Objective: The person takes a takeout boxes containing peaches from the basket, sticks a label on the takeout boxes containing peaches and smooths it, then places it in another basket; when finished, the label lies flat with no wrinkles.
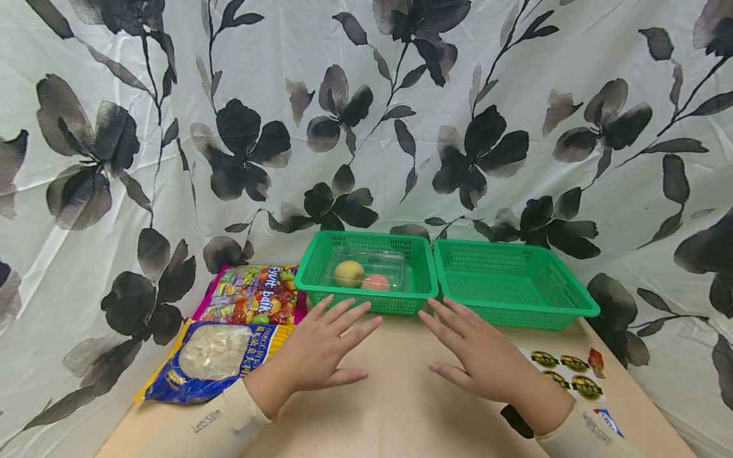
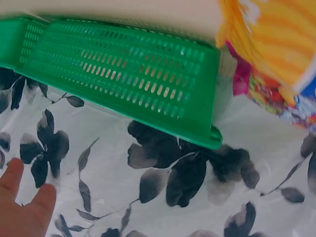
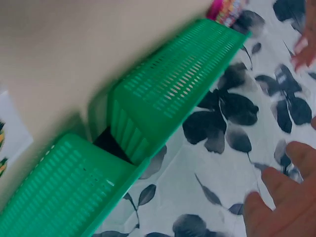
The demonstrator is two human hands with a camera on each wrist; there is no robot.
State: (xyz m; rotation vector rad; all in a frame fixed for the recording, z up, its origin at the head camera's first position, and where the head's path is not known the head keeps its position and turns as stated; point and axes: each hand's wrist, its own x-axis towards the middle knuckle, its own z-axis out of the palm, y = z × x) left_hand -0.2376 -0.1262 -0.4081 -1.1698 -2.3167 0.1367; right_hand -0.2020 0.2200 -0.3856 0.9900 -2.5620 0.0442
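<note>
I see left hand [image 1: 321, 353] and right hand [image 1: 478, 353] flat on the table [image 1: 395, 407], fingers spread, gripping nothing; left green basket [image 1: 326, 261] just ahead, holding a clear box [image 1: 395, 264] with two fruits.

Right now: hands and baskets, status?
Left hand and right hand open, flat over tan table. Left green plastic basket holds clear fruit box. Nothing between.

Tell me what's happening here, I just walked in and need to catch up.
A person's left hand and right hand hover open, holding nothing, over the table before two green baskets. The left basket holds a clear box with two fruits; the right basket looks empty. Two snack bags lie at left.
</note>
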